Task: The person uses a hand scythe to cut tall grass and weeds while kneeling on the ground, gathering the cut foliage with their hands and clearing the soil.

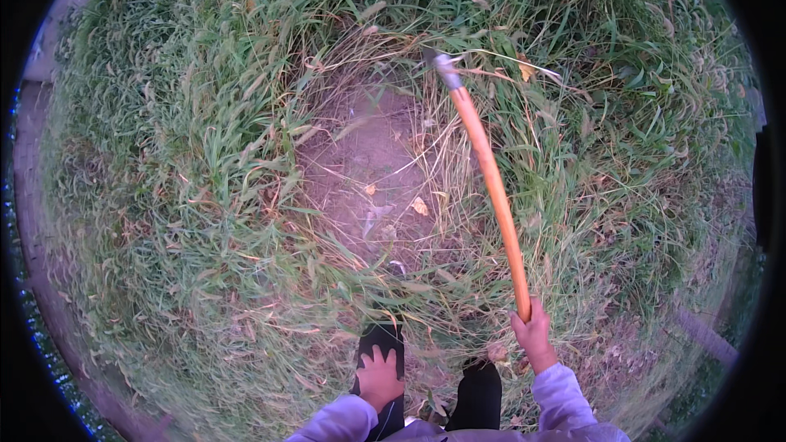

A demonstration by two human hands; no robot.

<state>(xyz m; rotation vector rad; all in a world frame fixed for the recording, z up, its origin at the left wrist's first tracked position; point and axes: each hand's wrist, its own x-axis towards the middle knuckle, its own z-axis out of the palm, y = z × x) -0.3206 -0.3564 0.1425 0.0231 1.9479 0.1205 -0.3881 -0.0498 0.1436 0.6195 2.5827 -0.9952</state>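
My right hand (534,333) is closed around the lower end of a long, slightly bowed wooden handle (494,187). At its far end the handle runs into a metal socket (448,72). A dark blade (430,56) shows beside the socket against the grass; too little of it is visible to tell a sickle from a hoe. My left hand (379,377) rests flat with fingers spread on my left trouser leg (387,341), holding nothing. A few cut or dry stalks (509,59) lie across the socket end.
Tall green grass with seed heads (233,104) surrounds a patch of bare soil (374,147). Dry leaves (420,206) and straw lie on the soil. My right leg (476,396) stands in trampled grass. A paved strip (34,196) curves along the left rim.
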